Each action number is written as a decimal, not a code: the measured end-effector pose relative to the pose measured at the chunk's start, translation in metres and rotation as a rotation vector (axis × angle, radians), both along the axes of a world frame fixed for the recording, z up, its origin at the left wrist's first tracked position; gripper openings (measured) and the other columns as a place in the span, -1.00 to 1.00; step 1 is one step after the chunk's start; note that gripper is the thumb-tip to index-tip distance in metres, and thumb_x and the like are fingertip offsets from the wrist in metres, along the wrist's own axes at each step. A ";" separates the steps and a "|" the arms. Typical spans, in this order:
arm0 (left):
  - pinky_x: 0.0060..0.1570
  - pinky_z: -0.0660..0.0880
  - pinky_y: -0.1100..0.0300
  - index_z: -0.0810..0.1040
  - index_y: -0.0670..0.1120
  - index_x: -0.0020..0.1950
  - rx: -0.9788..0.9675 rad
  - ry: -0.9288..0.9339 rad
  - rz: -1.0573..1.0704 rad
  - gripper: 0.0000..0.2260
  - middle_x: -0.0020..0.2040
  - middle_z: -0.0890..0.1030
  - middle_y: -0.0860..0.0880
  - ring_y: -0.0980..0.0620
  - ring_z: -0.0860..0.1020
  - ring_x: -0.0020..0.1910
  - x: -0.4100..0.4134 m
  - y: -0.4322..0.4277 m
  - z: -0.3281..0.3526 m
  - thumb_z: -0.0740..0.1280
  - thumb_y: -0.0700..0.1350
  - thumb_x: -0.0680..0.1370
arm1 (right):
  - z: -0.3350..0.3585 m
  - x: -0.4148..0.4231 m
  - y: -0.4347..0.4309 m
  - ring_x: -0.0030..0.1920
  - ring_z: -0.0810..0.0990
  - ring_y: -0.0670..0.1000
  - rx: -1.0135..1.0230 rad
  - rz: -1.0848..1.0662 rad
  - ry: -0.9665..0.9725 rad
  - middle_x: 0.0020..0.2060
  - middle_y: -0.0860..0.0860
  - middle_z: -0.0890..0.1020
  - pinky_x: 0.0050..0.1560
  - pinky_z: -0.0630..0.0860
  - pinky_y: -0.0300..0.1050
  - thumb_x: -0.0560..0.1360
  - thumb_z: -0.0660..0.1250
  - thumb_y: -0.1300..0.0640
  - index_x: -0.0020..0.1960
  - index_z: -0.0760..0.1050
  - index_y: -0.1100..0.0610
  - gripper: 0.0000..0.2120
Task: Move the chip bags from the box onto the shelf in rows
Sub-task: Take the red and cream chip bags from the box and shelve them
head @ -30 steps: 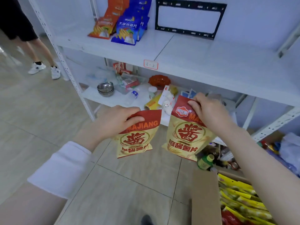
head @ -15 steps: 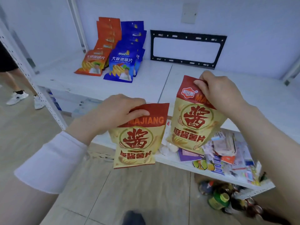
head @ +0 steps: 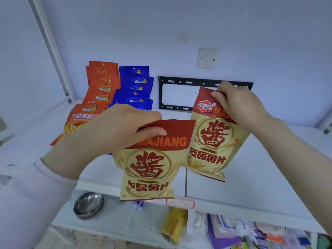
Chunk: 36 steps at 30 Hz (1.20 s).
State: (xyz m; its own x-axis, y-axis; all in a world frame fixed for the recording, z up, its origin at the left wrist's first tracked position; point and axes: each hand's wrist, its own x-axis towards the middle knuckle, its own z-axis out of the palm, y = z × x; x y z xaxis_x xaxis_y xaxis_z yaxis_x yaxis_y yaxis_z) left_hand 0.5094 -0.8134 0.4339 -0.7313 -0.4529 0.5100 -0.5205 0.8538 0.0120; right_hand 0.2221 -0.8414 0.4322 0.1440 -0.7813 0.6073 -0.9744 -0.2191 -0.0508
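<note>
Both bags have come up to the shelf [head: 260, 168]. The left hand [head: 115, 133] pinches a yellow bag [head: 150, 169] by its top; the right hand [head: 239, 106] pinches a second bag [head: 210, 150] (both hang below the fingers). Past the left hand lie the orange row [head: 100, 87] and blue row [head: 134, 83], so a new row likely comes next.

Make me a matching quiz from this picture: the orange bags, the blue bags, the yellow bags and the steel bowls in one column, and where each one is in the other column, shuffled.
Things:
1. orange bags
2. blue bags
3. yellow bags
4. steel bowls

Places:
A. on the lower shelf
B. one in the left hand, one in the right hand
C. leftmost row on the upper shelf
D. second row from the left on the upper shelf

Pairs: 1-C, 2-D, 3-B, 4-A
</note>
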 end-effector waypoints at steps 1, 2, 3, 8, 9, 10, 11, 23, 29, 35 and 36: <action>-0.59 0.30 0.49 0.26 0.14 -0.19 0.008 0.013 -0.018 -0.70 -0.49 0.41 0.19 0.31 0.30 -0.57 -0.004 -0.015 0.000 -0.09 0.28 0.56 | 0.002 -0.003 -0.016 -0.28 0.54 0.22 -0.008 0.003 0.006 -0.27 0.21 0.59 -0.35 0.29 -0.11 0.58 0.13 -0.02 0.02 0.42 0.26 -0.67; -0.46 0.33 0.57 0.21 0.19 -0.18 0.012 0.012 -0.031 -0.75 -0.49 0.35 0.23 0.36 0.29 -0.56 -0.009 -0.030 0.001 -0.08 0.29 0.55 | 0.003 -0.007 -0.033 -0.28 0.54 0.23 -0.011 0.009 0.010 -0.26 0.22 0.59 -0.35 0.30 -0.11 0.58 0.13 -0.03 0.03 0.41 0.26 -0.67; -0.43 0.32 0.59 0.15 0.24 -0.18 0.005 0.004 -0.041 -0.81 -0.50 0.28 0.26 0.39 0.26 -0.55 -0.014 -0.044 0.000 -0.07 0.29 0.55 | 0.004 -0.011 -0.049 -0.28 0.54 0.23 -0.014 0.019 0.011 -0.26 0.22 0.59 -0.35 0.31 -0.11 0.58 0.13 -0.03 0.04 0.41 0.26 -0.66; -0.56 0.11 0.49 0.33 0.07 -0.19 -0.029 0.001 -0.034 -0.70 -0.54 0.20 0.16 0.36 0.16 -0.58 -0.051 -0.112 0.001 0.02 0.24 0.56 | 0.004 -0.036 -0.119 -0.34 0.45 0.14 -0.040 0.077 0.026 -0.26 0.22 0.59 -0.35 0.29 -0.10 0.58 0.12 -0.03 0.04 0.41 0.27 -0.66; -0.57 0.15 0.48 0.38 0.02 -0.20 -0.007 0.011 -0.037 -0.63 -0.53 0.23 0.15 0.37 0.15 -0.58 -0.058 -0.125 0.003 0.00 0.24 0.56 | 0.003 -0.041 -0.133 -0.34 0.45 0.14 -0.043 0.080 0.027 -0.26 0.22 0.59 -0.35 0.27 -0.11 0.58 0.12 -0.02 0.03 0.41 0.27 -0.66; -0.56 0.15 0.47 0.42 -0.01 -0.21 0.006 0.018 -0.039 -0.59 -0.52 0.25 0.15 0.37 0.16 -0.57 -0.064 -0.138 0.003 0.00 0.25 0.56 | 0.001 -0.047 -0.147 -0.33 0.48 0.17 -0.037 0.083 0.025 -0.26 0.22 0.59 -0.34 0.27 -0.11 0.58 0.12 -0.03 0.03 0.41 0.26 -0.67; -0.53 0.12 0.49 0.42 -0.02 -0.21 -0.002 0.021 -0.037 -0.59 -0.52 0.27 0.15 0.36 0.17 -0.57 -0.069 -0.151 0.003 0.01 0.24 0.56 | 0.000 -0.051 -0.161 -0.31 0.51 0.20 -0.027 0.086 0.025 -0.27 0.21 0.59 -0.34 0.28 -0.11 0.58 0.12 -0.03 0.03 0.41 0.26 -0.67; -0.43 0.34 0.47 0.38 0.09 -0.17 0.117 0.024 -0.076 -0.64 -0.54 0.30 0.17 0.26 0.32 -0.59 -0.103 -0.275 -0.016 -0.03 0.29 0.54 | -0.027 -0.071 -0.288 -0.33 0.54 0.26 -0.042 0.121 0.078 -0.33 0.26 0.59 -0.35 0.24 -0.08 0.58 0.17 0.03 -0.01 0.43 0.30 -0.69; -0.38 0.36 0.44 0.44 0.01 -0.19 0.105 0.026 -0.137 -0.58 -0.55 0.27 0.22 0.29 0.35 -0.57 -0.106 -0.326 -0.025 -0.01 0.28 0.54 | -0.036 -0.072 -0.335 -0.52 0.50 0.24 -0.119 0.129 0.061 -0.52 0.21 0.51 -0.42 0.25 -0.14 0.54 0.22 0.05 -0.15 0.44 0.31 -0.71; -0.35 0.35 0.53 0.37 0.07 -0.17 0.149 0.041 -0.222 -0.66 -0.51 0.22 0.29 0.47 0.39 -0.43 -0.106 -0.368 -0.044 -0.02 0.26 0.55 | -0.056 -0.071 -0.368 -0.65 0.42 0.14 -0.253 0.150 0.133 -0.60 0.08 0.46 -0.52 0.21 -0.24 0.52 0.12 0.00 -0.23 0.44 0.25 -0.65; -0.34 0.35 0.54 0.34 0.09 -0.16 0.153 0.039 -0.230 -0.67 -0.51 0.22 0.30 0.48 0.39 -0.42 -0.105 -0.374 -0.048 -0.03 0.27 0.55 | -0.060 -0.072 -0.372 -0.66 0.41 0.13 -0.279 0.150 0.158 -0.59 0.06 0.46 -0.52 0.19 -0.25 0.53 0.13 0.00 -0.24 0.44 0.25 -0.66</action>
State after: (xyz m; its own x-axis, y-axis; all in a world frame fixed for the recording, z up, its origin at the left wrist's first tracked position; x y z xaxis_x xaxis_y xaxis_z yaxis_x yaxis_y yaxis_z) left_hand 0.4039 -1.1870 0.3861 -0.8050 -0.3516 0.4779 -0.3101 0.9360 0.1664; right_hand 0.1503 -1.2131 0.3720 0.3535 -0.5511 0.7558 -0.9214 -0.3446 0.1797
